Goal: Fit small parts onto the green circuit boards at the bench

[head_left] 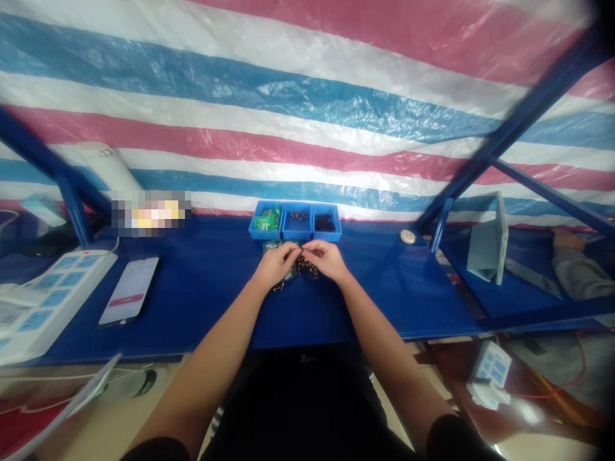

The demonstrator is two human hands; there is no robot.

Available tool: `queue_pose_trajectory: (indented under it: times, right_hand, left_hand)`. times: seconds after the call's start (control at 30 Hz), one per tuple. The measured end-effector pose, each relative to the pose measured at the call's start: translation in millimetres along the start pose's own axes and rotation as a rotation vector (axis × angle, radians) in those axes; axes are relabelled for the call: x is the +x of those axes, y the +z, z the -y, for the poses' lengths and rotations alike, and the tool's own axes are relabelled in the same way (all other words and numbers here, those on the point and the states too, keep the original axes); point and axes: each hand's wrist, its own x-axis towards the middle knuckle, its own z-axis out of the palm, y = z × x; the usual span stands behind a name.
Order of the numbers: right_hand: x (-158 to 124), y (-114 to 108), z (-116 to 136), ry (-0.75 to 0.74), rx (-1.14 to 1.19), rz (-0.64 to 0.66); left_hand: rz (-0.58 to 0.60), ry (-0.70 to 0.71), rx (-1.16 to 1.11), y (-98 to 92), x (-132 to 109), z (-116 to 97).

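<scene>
My left hand (277, 264) and my right hand (327, 260) meet at the fingertips just in front of the blue bins. Both have thumb and fingers pinched together, and whatever they hold is too small to make out. Under and between them lies a pile of small dark and gold-coloured parts (310, 267), partly hidden by the fingers. One loose gold-coloured part (279, 287) lies beside my left wrist. Behind the hands stand three joined blue bins: the left bin (255, 234) holds green pieces, the middle bin (296, 234) small dark-and-gold parts, the right bin (337, 234) black pieces.
A lit phone (129, 291) and a large white power strip (52, 291) lie on the blue table (202, 307) at left. A round pale object (408, 237) sits at right, near the blue frame post (441, 224). Beyond it are a propped tablet (487, 246) and another person's sleeve (583, 269).
</scene>
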Motion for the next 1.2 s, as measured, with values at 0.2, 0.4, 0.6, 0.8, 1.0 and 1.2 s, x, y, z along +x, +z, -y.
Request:
queue_pose_trajectory:
  times: [0.2, 0.4, 0.6, 0.8, 1.0, 1.2]
  right_hand:
    - [0.4, 0.6, 2.4, 0.05, 0.135, 0.019]
    - [0.1, 1.8, -1.2, 0.045, 0.148, 0.034]
    - [-0.1, 2.2, -1.6, 0.032, 0.133, 0.025]
    - [0.0, 1.1, 0.5, 0.063, 0.179, 0.064]
    - [-0.6, 1.8, 0.9, 0.023, 0.143, 0.046]
    - [-0.4, 1.4, -0.1, 0.009, 0.086, 0.015]
  left_hand:
    - [-0.043, 0.033, -0.022, 1.5, -0.1, 1.6]
    - [-0.022, 0.05, -0.008, -0.4, 1.3, 0.8]
    - [-0.024, 0.032, -0.012, -1.1, 0.5, -0.4]
    - [-0.067, 0.062, -0.026, 1.4, 1.0, 3.7]
    - [-0.037, 0.083, -0.014, 1.4, 2.4, 3.7]
    - [-0.034, 0.053, 0.004, -0.5, 1.3, 1.8]
